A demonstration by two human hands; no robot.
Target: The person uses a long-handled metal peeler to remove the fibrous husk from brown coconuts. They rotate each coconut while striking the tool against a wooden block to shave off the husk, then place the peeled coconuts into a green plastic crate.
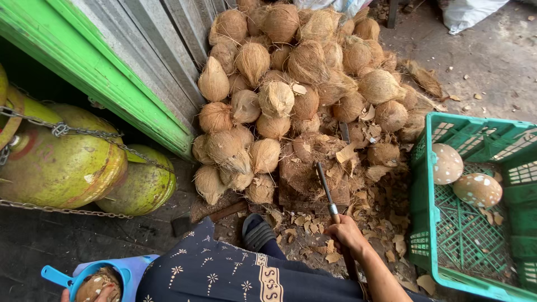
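Fingers of the right hand (348, 235) wrap the handle of a long dark metal blade (325, 187), whose tip rests on a husk-strewn wooden chopping block (313, 173) before a heap of brown fibrous coconuts (291, 72). The left hand (100, 293) touches a husked coconut (96, 284) in a blue plastic scoop (120, 269); its grip is cut off. Two peeled pale coconuts (461, 176) lie in a green plastic crate (475, 279).

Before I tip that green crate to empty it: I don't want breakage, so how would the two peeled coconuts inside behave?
The two peeled coconuts look round and smooth, so they would probably roll toward the low side of the green crate. They lie loose, so they may knock together. Their shells look hard, so cracking seems unlikely.
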